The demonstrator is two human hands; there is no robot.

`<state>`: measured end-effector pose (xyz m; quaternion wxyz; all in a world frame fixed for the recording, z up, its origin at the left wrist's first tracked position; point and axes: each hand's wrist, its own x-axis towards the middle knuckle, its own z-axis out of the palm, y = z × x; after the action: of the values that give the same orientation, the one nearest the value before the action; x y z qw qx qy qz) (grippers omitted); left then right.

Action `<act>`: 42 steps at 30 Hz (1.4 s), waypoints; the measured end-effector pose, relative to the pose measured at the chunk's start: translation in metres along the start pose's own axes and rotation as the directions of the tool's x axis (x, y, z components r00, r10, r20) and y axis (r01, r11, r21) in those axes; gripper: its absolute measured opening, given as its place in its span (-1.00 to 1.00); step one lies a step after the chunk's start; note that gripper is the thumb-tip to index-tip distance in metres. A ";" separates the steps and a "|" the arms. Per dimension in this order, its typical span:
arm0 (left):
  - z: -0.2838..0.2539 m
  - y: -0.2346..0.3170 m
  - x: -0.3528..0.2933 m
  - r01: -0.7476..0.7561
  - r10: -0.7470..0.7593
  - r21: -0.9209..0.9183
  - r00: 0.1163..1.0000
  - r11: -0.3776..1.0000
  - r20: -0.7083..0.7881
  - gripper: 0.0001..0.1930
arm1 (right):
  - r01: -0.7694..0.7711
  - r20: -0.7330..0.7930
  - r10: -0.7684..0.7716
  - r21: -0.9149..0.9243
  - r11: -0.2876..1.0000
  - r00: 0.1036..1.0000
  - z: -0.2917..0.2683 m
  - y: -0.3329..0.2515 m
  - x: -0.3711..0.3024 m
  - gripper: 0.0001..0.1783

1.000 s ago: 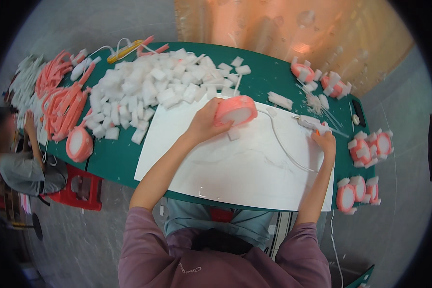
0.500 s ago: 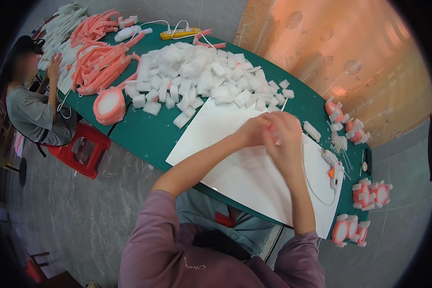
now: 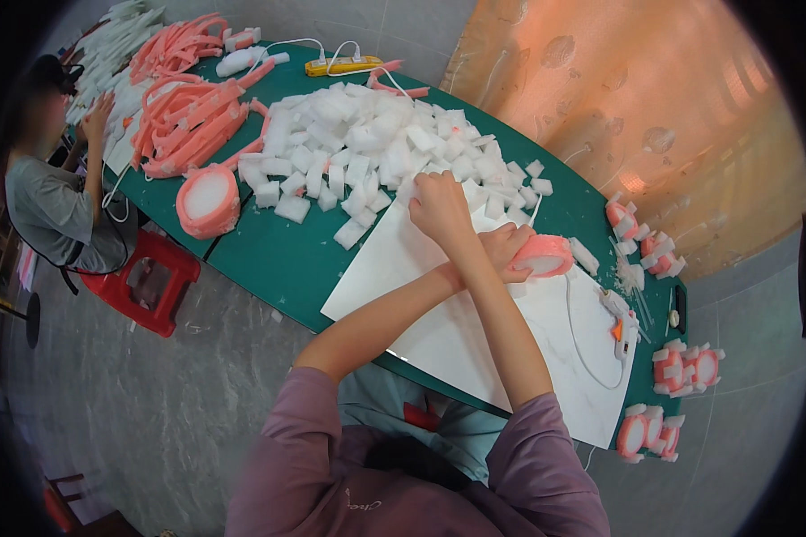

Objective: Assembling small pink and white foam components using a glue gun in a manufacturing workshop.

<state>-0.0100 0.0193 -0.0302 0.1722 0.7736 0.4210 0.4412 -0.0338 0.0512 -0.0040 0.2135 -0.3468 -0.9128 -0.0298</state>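
Observation:
My left hand grips a round white foam disc with a pink foam rim, its fingers wrapped about the left side. Over that forearm crosses my right arm, and my right hand is closed at the front of a heap of white foam blocks. A white foam block shows at its fingertips, partly covered by them. Beneath both arms lies a white board. A white hot glue gun with an orange trigger rests on the board's right side.
Pink foam strips and a larger pink-rimmed disc lie on the green table at left. Pink pieces with white blocks line the right edge. A yellow power strip sits behind. Another person works at far left beside a red stool.
My hands have come apart. The right hand has crossed leftward over my left arm to the foam heap, while the left hand keeps the pink-rimmed disc, now in plain sight.

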 end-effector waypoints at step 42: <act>-0.001 0.006 0.001 -0.006 -0.001 -0.178 0.999 0.984 -0.038 -0.54 | -0.111 -0.298 0.121 0.048 0.993 0.947 -0.138 0.073 -0.139 -0.49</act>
<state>-0.0074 0.0165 -0.0249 0.2320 0.7471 0.3823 0.4918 0.1574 -0.0074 0.0576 0.3564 -0.3879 -0.8482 -0.0554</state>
